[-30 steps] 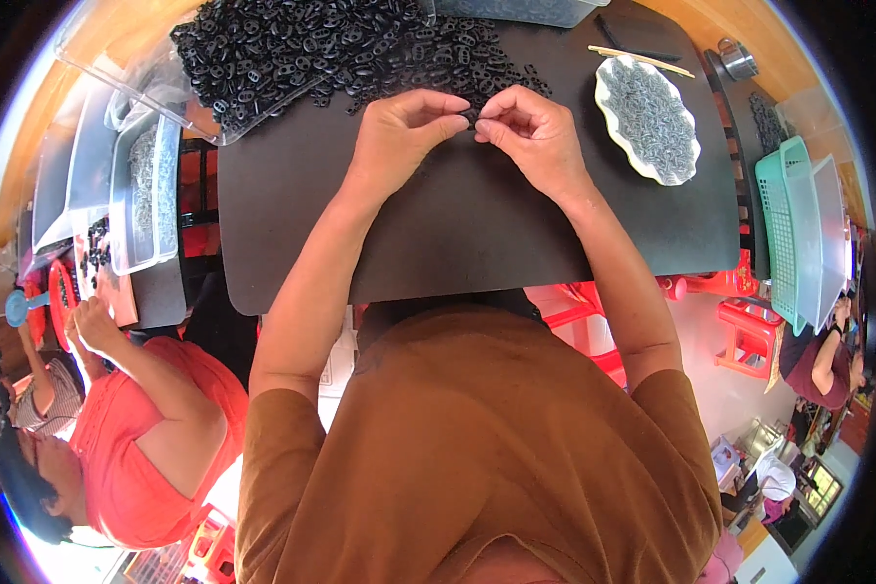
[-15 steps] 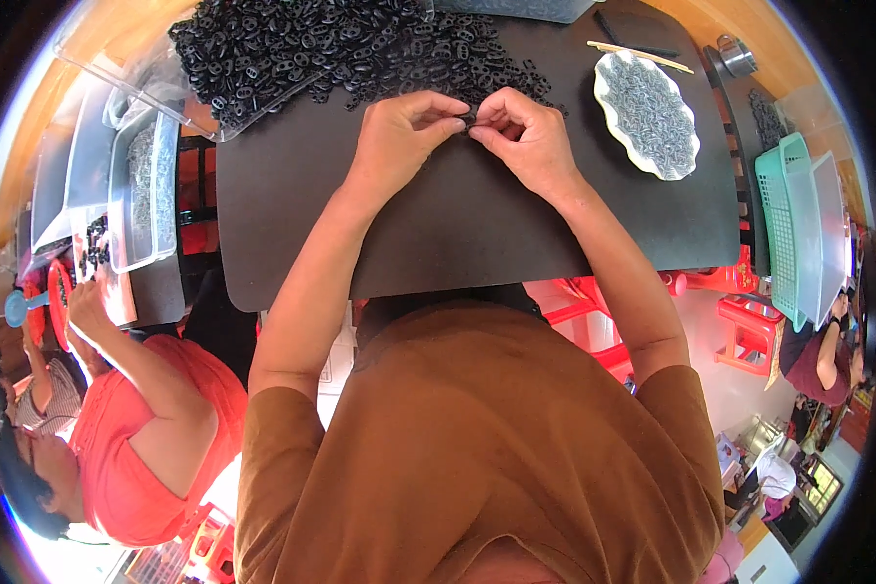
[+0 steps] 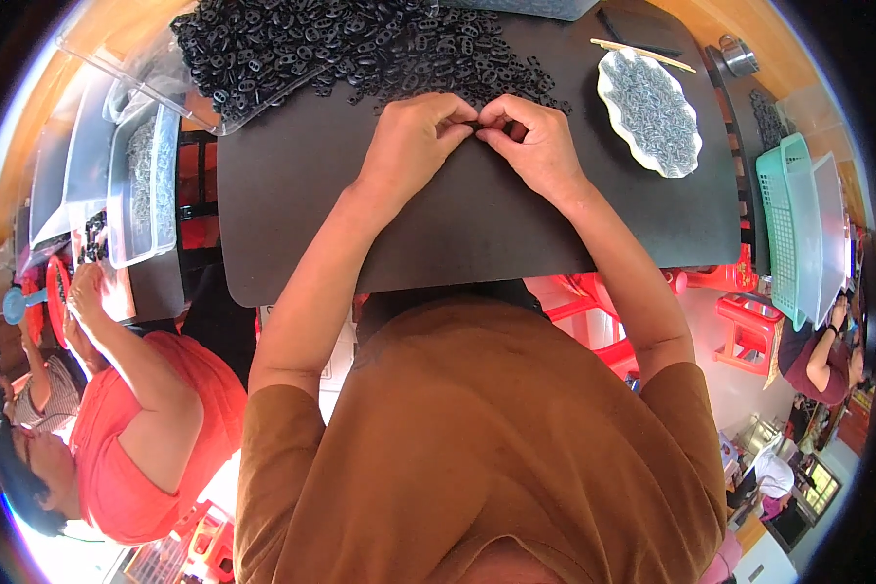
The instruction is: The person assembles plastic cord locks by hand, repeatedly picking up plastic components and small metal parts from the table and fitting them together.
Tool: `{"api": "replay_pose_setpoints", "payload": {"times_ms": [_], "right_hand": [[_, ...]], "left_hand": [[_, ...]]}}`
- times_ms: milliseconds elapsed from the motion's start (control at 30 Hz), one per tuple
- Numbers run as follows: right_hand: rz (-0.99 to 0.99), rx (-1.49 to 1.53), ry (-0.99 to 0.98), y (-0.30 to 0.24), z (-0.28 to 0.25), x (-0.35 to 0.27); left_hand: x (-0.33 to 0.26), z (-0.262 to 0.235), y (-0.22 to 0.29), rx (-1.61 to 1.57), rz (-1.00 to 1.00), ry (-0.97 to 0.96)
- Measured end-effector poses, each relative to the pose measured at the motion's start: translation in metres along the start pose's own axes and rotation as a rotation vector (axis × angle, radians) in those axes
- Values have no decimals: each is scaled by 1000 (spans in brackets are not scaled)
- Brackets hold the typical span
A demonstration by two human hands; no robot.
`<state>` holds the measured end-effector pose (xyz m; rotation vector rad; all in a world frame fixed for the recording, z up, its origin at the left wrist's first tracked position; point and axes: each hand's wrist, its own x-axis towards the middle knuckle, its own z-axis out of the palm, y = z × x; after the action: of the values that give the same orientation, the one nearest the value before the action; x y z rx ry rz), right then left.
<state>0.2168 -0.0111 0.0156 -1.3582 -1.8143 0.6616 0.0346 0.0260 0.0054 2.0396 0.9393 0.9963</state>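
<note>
Above the dark table my left hand [image 3: 420, 139] and my right hand [image 3: 533, 146] meet fingertip to fingertip. Both pinch a small black plastic piece [image 3: 476, 127], mostly hidden by the fingers, so its exact shape cannot be made out. Just beyond the hands spreads a heap of black two-holed plastic pieces [image 3: 292, 49], its loose edge reaching close to my knuckles. A white scalloped dish [image 3: 692, 161] full of small clear-grey bits [image 3: 652, 112] sits to the right of my right hand.
Thin wooden sticks [image 3: 642, 54] lie behind the dish. Clear plastic bins [image 3: 165, 219] stand at the left, a turquoise basket [image 3: 784, 234] at the right. A person in a red top [image 3: 156, 438] works at the left. Red stools [image 3: 749, 331] stand beyond the table's near edge [image 3: 477, 285].
My left hand has shifted slightly right, and the fingertips of both hands are closer together, covering more of the black piece. The neighbour's hand at the left has risen.
</note>
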Motion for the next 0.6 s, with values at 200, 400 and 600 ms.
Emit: {"api": "replay_pose_setpoints", "payload": {"times_ms": [200,400,600], "right_hand": [[-91,31,60,10,-1,-2],[-114,4,38,15,-1,-3],[-236,-67,33,18,-1,-1]], "left_hand": [[0,1,-1,21,49,-20],[-2,5,-4,-23,52,-10],[-2,8,-9,60,111,-1]]}}
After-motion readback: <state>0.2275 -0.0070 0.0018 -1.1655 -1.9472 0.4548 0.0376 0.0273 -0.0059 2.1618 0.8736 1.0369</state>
